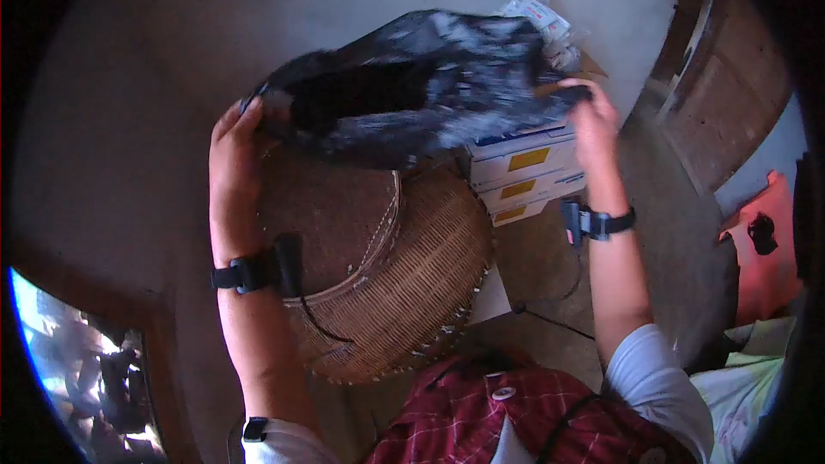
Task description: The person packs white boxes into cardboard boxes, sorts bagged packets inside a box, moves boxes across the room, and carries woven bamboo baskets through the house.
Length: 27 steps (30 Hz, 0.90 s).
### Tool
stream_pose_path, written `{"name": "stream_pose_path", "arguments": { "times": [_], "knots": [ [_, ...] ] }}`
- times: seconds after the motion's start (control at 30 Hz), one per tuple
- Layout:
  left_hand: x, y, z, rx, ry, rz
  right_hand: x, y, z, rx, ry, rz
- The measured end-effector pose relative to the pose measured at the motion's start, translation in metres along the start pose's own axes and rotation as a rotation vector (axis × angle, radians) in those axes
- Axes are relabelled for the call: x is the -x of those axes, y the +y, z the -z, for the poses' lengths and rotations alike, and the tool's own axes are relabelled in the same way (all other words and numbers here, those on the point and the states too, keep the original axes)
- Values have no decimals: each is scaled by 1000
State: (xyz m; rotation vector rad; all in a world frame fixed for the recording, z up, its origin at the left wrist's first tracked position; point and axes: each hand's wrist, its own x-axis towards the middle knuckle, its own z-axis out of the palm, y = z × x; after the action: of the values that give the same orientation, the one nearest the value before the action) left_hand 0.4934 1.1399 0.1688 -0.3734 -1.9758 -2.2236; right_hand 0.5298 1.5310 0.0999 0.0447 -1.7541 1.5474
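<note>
A black plastic bag (481, 77) is stretched out in the air between my two hands, its mouth gaping towards me. My left hand (234, 133) grips the bag's left edge, fingers closed round the plastic. At the opposite end, my right hand (593, 112) pinches the right edge. Parts of the bag are smeared by motion. Below it stands a large woven basket (421, 258) with a flat brown surface (326, 215) inside its rim; the bag and my left arm cover part of it.
Stacked white boxes with yellow labels (524, 180) stand behind the basket, with clear plastic packets (546, 21) on top. An orange-red plastic object (765, 249) and pale green cloth (743, 395) are at the right. A wooden door (730, 69) is at far right.
</note>
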Motion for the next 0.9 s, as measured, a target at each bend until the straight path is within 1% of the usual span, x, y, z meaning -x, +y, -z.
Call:
{"name": "stream_pose_path", "arguments": {
  "times": [0.03,0.07,0.1,0.13,0.17,0.2,0.23,0.27,0.3,0.33,0.37,0.4,0.43,0.47,0.5,0.53,0.57,0.6,0.63,0.67,0.7,0.73,0.77,0.8,0.83,0.87,0.9],
  "knots": [
    [9,15,-25,-132,-14,-97,-6,15,21,-174,61,71],
    [17,21,-48,-266,-29,-191,1,3,37,-65,90,58],
    [21,20,-70,-268,-127,-62,14,-4,52,-24,34,-51],
    [32,13,-94,-378,-285,-102,28,-6,68,10,-69,-89],
    [46,2,-121,-454,-469,-55,42,-8,81,42,-173,-123],
    [55,-36,-143,-410,-646,-260,57,-22,92,46,-229,-127],
    [84,-46,-178,-423,-710,-91,72,-36,103,49,-286,-134],
    [103,-49,-204,-627,-851,-144,84,-32,119,-92,-373,-119],
    [124,-57,-231,-765,-853,-251,98,-29,137,-234,-453,-105],
    [145,-79,-254,-773,-871,-298,112,-29,148,-275,-578,-90],
    [163,-102,-272,-778,-894,-347,129,-32,152,-269,-632,-136],
    [181,-112,-289,-815,-951,-340,145,-34,157,-259,-686,-181],
    [196,-121,-302,-851,-1007,-336,164,-40,156,-203,-671,-285],
    [209,-130,-311,-854,-1014,-335,188,-11,171,-134,-617,-398],
    [221,-140,-318,-799,-1102,-251,193,-17,183,3,-622,-494],
    [231,-148,-323,-742,-1183,-164,211,2,198,74,-605,-562],
    [238,-154,-321,-748,-1179,-162,227,22,211,142,-587,-628],
    [244,-157,-314,-618,-1257,-130,231,21,212,132,-588,-627],
    [248,-159,-305,-487,-1334,-95,236,18,208,76,-626,-500],
    [250,-156,-297,-498,-1342,-88,241,16,207,21,-658,-375],
    [252,-152,-287,-410,-1350,-40,247,15,209,13,-650,-377],
    [254,-148,-276,-316,-1353,3,253,14,212,-26,-584,-599],
    [252,-152,-260,-378,-1241,-108,258,12,216,-61,-513,-818],
    [249,-155,-242,-434,-1123,-216,264,15,221,-54,-512,-816],
    [240,-144,-222,-559,-1042,-136,273,24,228,7,-422,-844],
    [229,-137,-202,-725,-913,-243,280,33,236,67,-330,-870],
    [218,-128,-183,-909,-745,-181,285,39,246,73,-324,-868]
  ]
}}
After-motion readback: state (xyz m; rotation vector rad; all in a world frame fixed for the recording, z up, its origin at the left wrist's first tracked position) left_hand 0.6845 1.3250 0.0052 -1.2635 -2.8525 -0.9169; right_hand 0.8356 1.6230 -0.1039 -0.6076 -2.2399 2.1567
